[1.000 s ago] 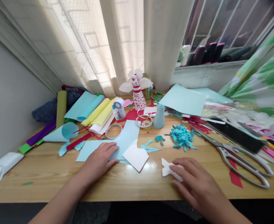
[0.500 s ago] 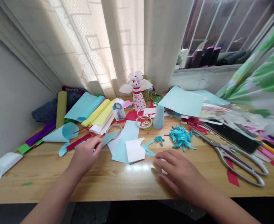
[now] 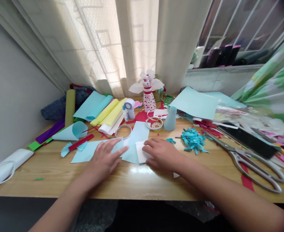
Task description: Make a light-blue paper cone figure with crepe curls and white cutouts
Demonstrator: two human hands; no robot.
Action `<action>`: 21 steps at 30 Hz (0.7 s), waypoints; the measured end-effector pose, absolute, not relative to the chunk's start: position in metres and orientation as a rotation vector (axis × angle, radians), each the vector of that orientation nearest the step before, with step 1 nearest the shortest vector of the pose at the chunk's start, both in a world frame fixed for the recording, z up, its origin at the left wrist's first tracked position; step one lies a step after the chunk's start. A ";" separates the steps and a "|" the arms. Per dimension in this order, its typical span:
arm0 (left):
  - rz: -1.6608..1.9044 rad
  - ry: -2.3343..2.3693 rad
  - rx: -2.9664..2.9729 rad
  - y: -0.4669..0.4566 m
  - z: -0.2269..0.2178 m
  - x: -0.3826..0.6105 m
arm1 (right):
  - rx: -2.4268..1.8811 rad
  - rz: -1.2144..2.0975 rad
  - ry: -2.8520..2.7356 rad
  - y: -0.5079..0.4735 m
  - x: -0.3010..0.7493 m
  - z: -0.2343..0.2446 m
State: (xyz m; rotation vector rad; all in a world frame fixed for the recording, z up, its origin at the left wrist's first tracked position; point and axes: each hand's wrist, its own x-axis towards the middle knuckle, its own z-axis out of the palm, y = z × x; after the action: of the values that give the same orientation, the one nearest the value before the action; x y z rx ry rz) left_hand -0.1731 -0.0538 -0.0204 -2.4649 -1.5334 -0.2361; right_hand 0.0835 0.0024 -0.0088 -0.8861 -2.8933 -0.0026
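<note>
My left hand (image 3: 105,159) lies flat, fingers spread, on a light blue paper sheet (image 3: 84,154) on the wooden desk (image 3: 60,175). My right hand (image 3: 161,154) rests palm down on a white paper piece (image 3: 140,154) that lies on another light blue sheet (image 3: 137,137); its fingers are stretched out. A corner of a white cut-out (image 3: 176,175) peeks out under my right forearm.
Large metal scissors (image 3: 250,161) lie at the right. A heap of teal paper shreds (image 3: 192,140), tape rings (image 3: 123,130), a pale blue cone (image 3: 170,118), a red-and-white paper doll (image 3: 148,93), a glue bottle and rolled coloured papers (image 3: 105,112) crowd the back.
My left hand has laid the blue sheet it was lifting back flat on the desk. My right hand moved left from the white cut-out onto the white paper piece.
</note>
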 end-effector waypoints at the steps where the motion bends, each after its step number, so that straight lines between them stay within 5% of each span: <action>1: -0.217 -1.451 -2.524 -0.052 -0.020 -0.169 | -0.866 0.001 -2.896 0.000 0.084 -0.010; 9: -0.301 -1.258 -2.776 -0.025 -0.018 -0.154 | -1.017 -0.081 -2.773 0.004 0.093 -0.017; 21: -0.907 -1.999 -2.285 -0.009 0.006 -0.152 | -1.217 -0.050 -2.530 0.012 0.129 -0.016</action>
State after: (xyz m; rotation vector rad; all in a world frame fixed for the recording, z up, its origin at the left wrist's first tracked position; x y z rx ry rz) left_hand -0.1520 -0.0094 0.0056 -2.2853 -1.9991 -0.9070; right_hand 0.1287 0.0122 -0.0165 -1.2169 -2.5302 -0.0504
